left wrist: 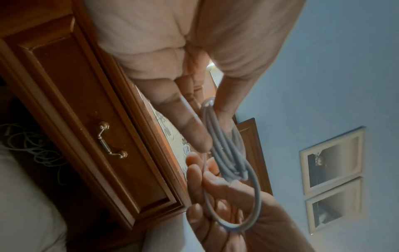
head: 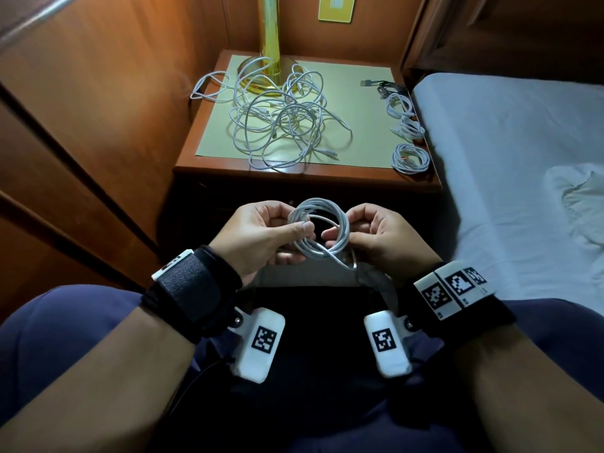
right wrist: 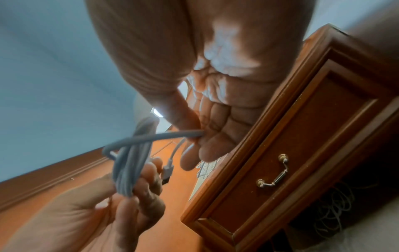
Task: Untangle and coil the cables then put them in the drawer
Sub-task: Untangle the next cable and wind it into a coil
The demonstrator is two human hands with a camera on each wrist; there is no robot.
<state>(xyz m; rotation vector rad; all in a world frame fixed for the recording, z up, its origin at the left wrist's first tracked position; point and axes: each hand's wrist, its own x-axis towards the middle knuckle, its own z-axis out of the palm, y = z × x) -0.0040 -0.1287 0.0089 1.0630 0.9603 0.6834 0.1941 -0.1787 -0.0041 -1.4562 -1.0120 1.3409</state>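
Note:
A white cable wound into a small coil [head: 318, 228] hangs in front of my lap, held between both hands. My left hand [head: 299, 223] pinches the coil's left side with thumb and fingers. My right hand [head: 343, 230] grips the right side and pinches a loose strand [right wrist: 172, 135] that crosses the bundle. A USB plug [right wrist: 166, 173] dangles by the left fingers. A tangle of white cables [head: 287, 125] lies on the nightstand top [head: 359, 152]. The wooden drawer [left wrist: 97, 136] below it is closed, with a brass handle [left wrist: 112, 141].
Three coiled white cables [head: 410, 157] and a dark cable [head: 385, 88] line the nightstand's right edge. A gold lamp base [head: 268, 73] stands at the back. The bed [head: 523, 142] is on the right, wooden panels on the left. More cable lies in the shelf under the drawer [right wrist: 332, 204].

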